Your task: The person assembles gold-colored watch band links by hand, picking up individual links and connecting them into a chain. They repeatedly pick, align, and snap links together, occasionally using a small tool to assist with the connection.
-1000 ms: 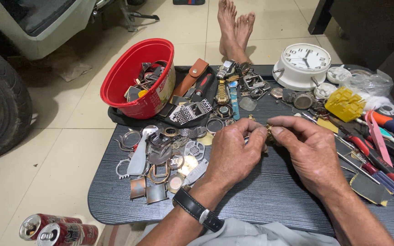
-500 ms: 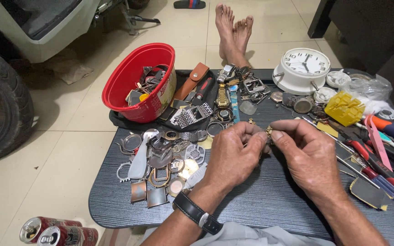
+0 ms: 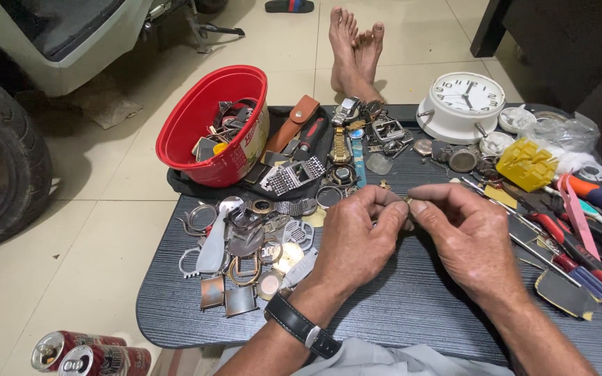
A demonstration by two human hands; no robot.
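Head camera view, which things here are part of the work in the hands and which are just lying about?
In hand:
left hand
right hand
tiny gold-coloured part, pinched between both fingertips

Lying about:
red bowl of parts
white clock
yellow block
red-handled tools
watch cases and bands
two cans on the floor

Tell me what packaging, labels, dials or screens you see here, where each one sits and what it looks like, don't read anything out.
Drink cans: two, lying on the floor at lower left beside the table; red and silver cylinders.
Red bowl's label: pale printed patch on the bowl's outer wall, upper left of the table.
Clock: far right side of the table; round white dial, dark hands.
Plastic bag: clear, crumpled, right of the clock.
No screens.
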